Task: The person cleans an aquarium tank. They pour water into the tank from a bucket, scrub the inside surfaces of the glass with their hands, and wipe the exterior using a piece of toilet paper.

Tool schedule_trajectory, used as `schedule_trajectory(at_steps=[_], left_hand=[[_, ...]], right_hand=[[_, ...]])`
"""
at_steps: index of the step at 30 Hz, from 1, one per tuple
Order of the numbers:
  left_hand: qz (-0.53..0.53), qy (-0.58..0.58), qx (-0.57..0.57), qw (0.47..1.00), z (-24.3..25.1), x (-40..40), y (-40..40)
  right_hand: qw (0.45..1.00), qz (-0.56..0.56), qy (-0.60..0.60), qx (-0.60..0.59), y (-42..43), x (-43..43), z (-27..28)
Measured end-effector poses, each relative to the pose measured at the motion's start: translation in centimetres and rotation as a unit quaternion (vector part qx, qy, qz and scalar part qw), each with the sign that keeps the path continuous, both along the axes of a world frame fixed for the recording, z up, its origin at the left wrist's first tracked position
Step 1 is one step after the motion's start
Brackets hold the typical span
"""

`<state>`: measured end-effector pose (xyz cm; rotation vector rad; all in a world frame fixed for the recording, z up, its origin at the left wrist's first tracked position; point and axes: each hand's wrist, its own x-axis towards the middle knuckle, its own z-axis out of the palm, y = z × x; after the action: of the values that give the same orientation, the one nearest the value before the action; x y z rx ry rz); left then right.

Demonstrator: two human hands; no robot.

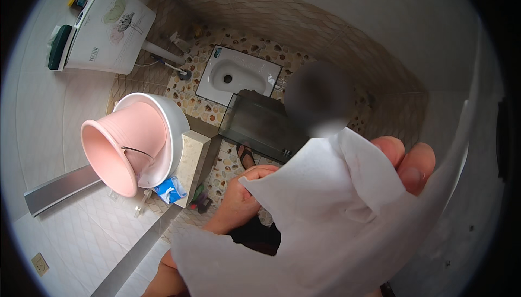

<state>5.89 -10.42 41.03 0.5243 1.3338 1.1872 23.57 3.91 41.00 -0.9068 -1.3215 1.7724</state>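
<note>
A large white sheet of soft, thin material (317,199) hangs close before me, folded over at its upper right, with a ragged-edged opening on its lower left. Two fingers of my right hand (403,164) curl around its right-hand fold; the rest of that hand is hidden. My left hand (242,195) is bent into a loose fist behind the sheet's left corner. Its fingertips are covered there, so their hold on the sheet is unclear. Below my left hand shows a foot in a black flip-flop (246,156).
A squat toilet (248,89) lies in the pebble-patterned floor beyond a dark glass-like panel (256,128). At left, a pink bucket (142,128) rests tilted in a white tub (175,134), beside a blue tissue pack (171,191) and stone ledge (193,150). A cistern (106,49) hangs above.
</note>
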Motion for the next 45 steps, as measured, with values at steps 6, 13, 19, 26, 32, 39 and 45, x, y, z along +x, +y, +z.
schedule_trajectory(at_steps=[6,13,19,26,32,39,45], left_hand=[[-0.039,0.017,0.003,0.999,-2.0,2.0,-0.7],[-0.037,-0.008,-0.017,0.999,-1.8,1.0,-1.4],[-0.034,0.116,-0.032,0.992,-0.7,-1.1,-1.6],[0.013,-0.033,-0.016,0.999,-2.1,0.4,-1.0],[-0.002,-0.013,-0.031,0.999,-1.6,-1.9,-1.9],[-0.03,0.141,-0.02,0.989,-3.4,-0.4,-3.6],[-0.015,0.048,-0.069,0.996,-2.3,0.1,-1.7]], right_hand=[[0.999,-0.041,0.017,0.026,0.2,1.8,1.6],[0.996,-0.057,0.037,0.056,0.4,1.1,4.0],[0.994,-0.058,0.08,0.056,1.4,-0.3,3.9],[0.992,-0.07,0.066,0.087,1.8,0.2,7.0],[0.984,-0.065,0.153,0.068,2.9,-1.6,6.7],[0.974,-0.035,0.215,0.067,5.7,-5.0,10.0],[0.969,-0.057,0.233,0.053,6.5,-6.4,10.1]])
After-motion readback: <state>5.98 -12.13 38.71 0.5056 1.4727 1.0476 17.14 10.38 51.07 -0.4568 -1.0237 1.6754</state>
